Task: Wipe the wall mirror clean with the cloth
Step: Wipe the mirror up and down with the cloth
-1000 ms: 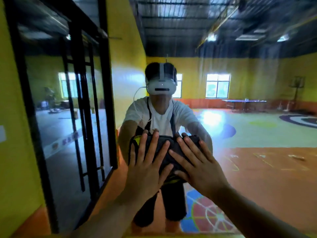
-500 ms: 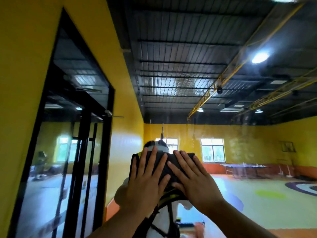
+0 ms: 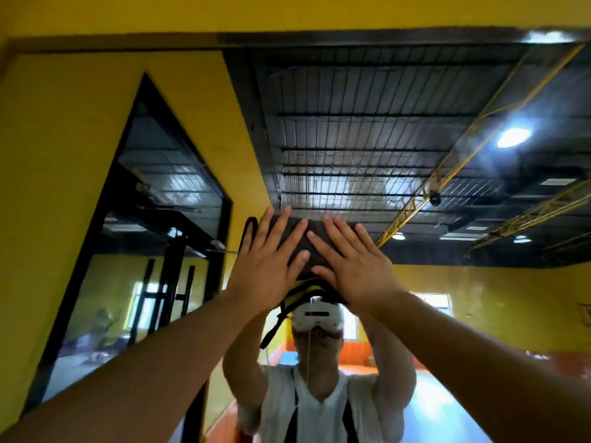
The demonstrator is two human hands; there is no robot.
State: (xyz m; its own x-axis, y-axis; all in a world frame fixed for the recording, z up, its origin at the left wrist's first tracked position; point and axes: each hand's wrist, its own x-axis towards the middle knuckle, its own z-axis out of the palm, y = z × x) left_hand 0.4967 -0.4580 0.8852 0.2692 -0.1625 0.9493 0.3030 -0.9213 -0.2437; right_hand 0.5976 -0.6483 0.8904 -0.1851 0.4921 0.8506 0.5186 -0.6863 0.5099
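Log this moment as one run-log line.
step: wiping mirror | left hand: flat on cloth | right hand: flat on cloth | cloth: pressed high on mirror

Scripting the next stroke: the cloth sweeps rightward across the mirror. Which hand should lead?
Right, probably. The right hand lies flat on the right half of the cloth, on the sweep side. The left hand covers the left half and would trail. Both press it against the mirror.

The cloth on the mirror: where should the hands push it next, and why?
Probably slide the cloth higher. The left hand and right hand press it flat on the mirror, and a wide stretch of glass lies between it and the top edge, likely unwiped.
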